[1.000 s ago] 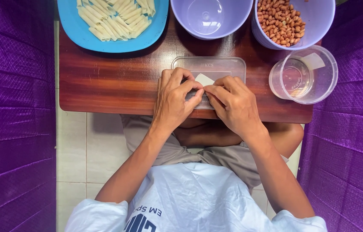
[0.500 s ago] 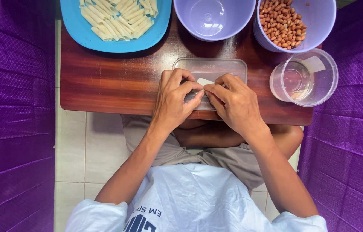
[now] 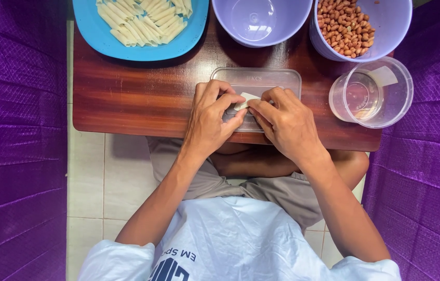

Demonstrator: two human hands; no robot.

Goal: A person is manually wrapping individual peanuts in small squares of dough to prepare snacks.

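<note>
Fingertips of both hands meet on a small pale wrapper (image 3: 246, 99), a cream-coloured piece of dough or pastry pinched between them. On the left hand (image 3: 210, 120) the thumb and forefinger are closed on the wrapper's near end, with the other fingers curled in beside them. On the right hand (image 3: 285, 124) the thumb and first fingers press together on its other end, so both hands are clamped on the same piece and their knuckles almost touch.

The wrapper is held just over a clear rectangular plastic tray (image 3: 272, 78) that lies flat on the brown wooden table (image 3: 142, 99), near the table's front edge. I cannot tell whether the wrapper rests on the tray or hangs slightly above it.

At the far left of the table sits a blue plate (image 3: 126, 49) loaded with a heap of rolled pale sticks (image 3: 144, 18), lying side by side. Beside it, in the middle, stands a lilac bowl (image 3: 261, 21). To the right of that stands a second lilac bowl (image 3: 392, 31) filled with peanuts (image 3: 345, 26). Just below the peanut bowl, at the table's right edge, stands a clear round plastic tub (image 3: 373, 93) with a little liquid in it.

The person sits cross-legged at the low table, in a white shirt, with purple quilted fabric (image 3: 17, 140) on both sides.
</note>
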